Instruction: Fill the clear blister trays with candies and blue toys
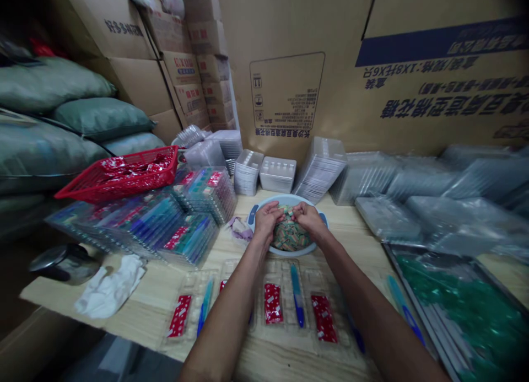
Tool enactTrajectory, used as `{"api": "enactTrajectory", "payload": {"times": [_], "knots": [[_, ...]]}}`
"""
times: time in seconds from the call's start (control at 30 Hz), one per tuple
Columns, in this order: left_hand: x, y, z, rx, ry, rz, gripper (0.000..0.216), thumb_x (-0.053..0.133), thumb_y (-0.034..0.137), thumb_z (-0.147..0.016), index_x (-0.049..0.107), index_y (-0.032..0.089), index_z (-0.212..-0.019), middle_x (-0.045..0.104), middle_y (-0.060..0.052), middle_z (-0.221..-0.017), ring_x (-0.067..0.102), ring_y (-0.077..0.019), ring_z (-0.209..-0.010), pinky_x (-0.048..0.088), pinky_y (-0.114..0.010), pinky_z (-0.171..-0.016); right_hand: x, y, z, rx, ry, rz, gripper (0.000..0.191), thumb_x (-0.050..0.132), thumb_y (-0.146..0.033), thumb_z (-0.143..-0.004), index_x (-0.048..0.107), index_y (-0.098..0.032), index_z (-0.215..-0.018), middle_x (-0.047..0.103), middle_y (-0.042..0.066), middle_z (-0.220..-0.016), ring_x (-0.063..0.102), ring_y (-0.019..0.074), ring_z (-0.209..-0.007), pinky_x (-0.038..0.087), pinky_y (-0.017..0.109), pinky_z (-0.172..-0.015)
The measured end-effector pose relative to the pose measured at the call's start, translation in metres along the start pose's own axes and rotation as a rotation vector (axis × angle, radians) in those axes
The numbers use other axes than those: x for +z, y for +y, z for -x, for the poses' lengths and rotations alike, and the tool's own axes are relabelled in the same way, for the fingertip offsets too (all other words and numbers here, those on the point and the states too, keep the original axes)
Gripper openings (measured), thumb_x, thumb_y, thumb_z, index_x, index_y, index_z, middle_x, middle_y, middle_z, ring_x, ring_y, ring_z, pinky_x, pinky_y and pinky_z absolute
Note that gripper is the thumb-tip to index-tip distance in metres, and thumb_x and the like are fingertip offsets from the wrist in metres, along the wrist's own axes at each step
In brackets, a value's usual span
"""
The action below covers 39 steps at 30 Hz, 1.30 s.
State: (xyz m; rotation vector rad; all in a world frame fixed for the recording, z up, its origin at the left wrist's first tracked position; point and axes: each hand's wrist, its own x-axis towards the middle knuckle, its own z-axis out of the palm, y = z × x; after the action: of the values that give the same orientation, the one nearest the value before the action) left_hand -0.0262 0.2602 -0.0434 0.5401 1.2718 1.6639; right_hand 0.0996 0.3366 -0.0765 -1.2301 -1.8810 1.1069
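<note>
Both hands are over a pale blue basin (289, 253) filled with small green and pinkish-brown pieces (291, 236). My left hand (268, 219) reaches over its left side, fingers curled together at the pieces. Across from it, my right hand (307, 216) has its fingers bent in a pinch. What either hand grips is too small and blurred to name. Below my forearms lie clear plastic trays (285, 269), holding red printed packets (273, 304) and blue pen-shaped items (296, 296). My arms partly cover some trays.
Filled trays (198, 233) are stacked at left under a red basket (119, 186) of packets. Stacks of clear trays (318, 170) line the back against a large carton (289, 35). A metal tray (458, 305) with green pieces is at right; a white cloth (109, 288) lies left.
</note>
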Motion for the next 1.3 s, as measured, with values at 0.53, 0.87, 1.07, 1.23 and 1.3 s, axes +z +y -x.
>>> {"api": "enactTrajectory", "payload": {"times": [0.53,0.87,1.07,1.23,1.3], "knots": [[0.013,0.005,0.009,0.038,-0.026,-0.091,0.026,0.085,0.014,-0.060,0.075,0.012,-0.084,0.069,-0.002,-0.066,0.061,-0.0108,-0.060,0.053,-0.026,-0.068,-0.009,-0.017,0.012,-0.022,-0.019,-0.181,0.015,0.049,-0.030,-0.082,0.060,-0.021,-0.077,0.066,0.001,-0.070,0.062,0.0166,-0.070,0.049,0.027,-0.068],[-0.069,0.045,0.098,0.049,-0.170,-0.368,0.027,0.082,0.021,-0.064,0.078,0.010,-0.088,0.071,-0.005,-0.074,0.057,-0.0116,-0.062,0.046,-0.023,-0.062,-0.010,-0.002,0.006,-0.004,0.061,0.003,0.028,0.052,-0.018,-0.079,0.070,-0.020,-0.101,0.072,0.004,-0.089,0.063,0.0184,-0.083,0.047,0.032,-0.082],[-0.085,0.008,0.122,0.099,-0.221,-0.998,0.021,0.066,0.015,-0.076,0.075,0.011,-0.095,0.071,-0.002,-0.076,0.058,-0.0117,-0.063,0.043,-0.021,-0.059,-0.012,-0.009,0.013,-0.016,0.077,0.104,0.028,0.056,-0.018,-0.073,0.073,-0.020,-0.095,0.073,0.003,-0.085,0.065,0.0191,-0.084,0.048,0.029,-0.082],[-0.073,-0.004,0.116,0.192,-0.232,-1.213,0.022,0.066,0.008,-0.074,0.075,0.014,-0.093,0.073,-0.003,-0.080,0.064,-0.0167,-0.075,0.048,-0.026,-0.073,-0.015,-0.010,0.016,-0.016,0.092,0.138,0.031,0.053,-0.021,-0.075,0.073,-0.021,-0.098,0.074,0.002,-0.082,0.066,0.0180,-0.084,0.049,0.027,-0.080],[-0.072,-0.004,0.118,0.240,-0.242,-1.276,0.019,0.064,0.008,-0.076,0.076,0.017,-0.088,0.073,-0.004,-0.081,0.065,-0.0190,-0.080,0.048,-0.029,-0.080,-0.014,-0.011,0.016,-0.024,0.089,0.144,0.030,0.053,-0.020,-0.075,0.073,-0.021,-0.098,0.073,0.001,-0.081,0.066,0.0176,-0.081,0.049,0.028,-0.080]]}}
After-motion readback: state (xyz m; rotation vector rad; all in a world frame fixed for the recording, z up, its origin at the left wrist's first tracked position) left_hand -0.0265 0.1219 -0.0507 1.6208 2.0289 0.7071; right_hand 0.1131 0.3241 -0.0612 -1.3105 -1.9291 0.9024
